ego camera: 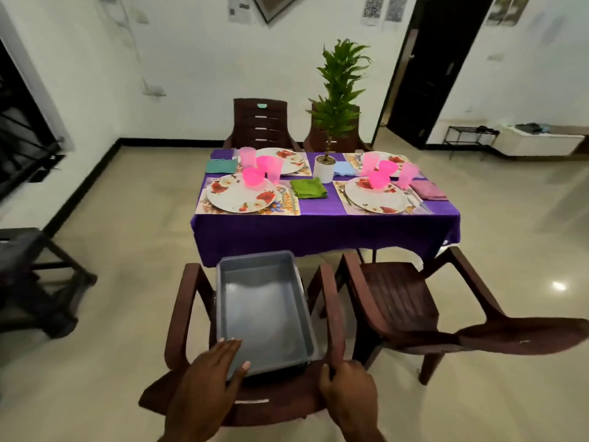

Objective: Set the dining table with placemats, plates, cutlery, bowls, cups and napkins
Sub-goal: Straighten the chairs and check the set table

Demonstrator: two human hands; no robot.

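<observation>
My left hand (208, 374) is on the near-left corner of the gray tub (264, 307), fingers over the rim, thumb curled round the near edge, so it's gripping the tub. The tub sits on the seat of the brown chair (188, 301) right in front of me, between the armrests. Left of that hand, off by the wall, a dark stool (38, 275), well apart.

Beyond the tub, the table with the purple cloth (322, 231). Straight ahead of my left hand: near-left placemat (287, 207) with a floral plate (239, 194), a pink bowl (254, 177) on its far edge, a pink cup (274, 169) just behind it, cutlery blurred at the plate's right. Teal napkin (221, 165) further back left. Green napkin (308, 188) just right of that mat, then the white pot with the plant (325, 169) in the table's middle, a light blue napkin (342, 169) beside the pot.

My right hand (345, 386) wraps the chair's right armrest near its back end, fingers curled round it. Ahead and right of this hand: a second brown chair (398, 301) pulled out, tilted away. Past it, the near-right plate (376, 194) on its mat, pink bowl (379, 180) on top, pink napkin (428, 190) to the right, cutlery between them, blurry. Two more chairs stand at the far side; the far settings are partly hidden by cups.
</observation>
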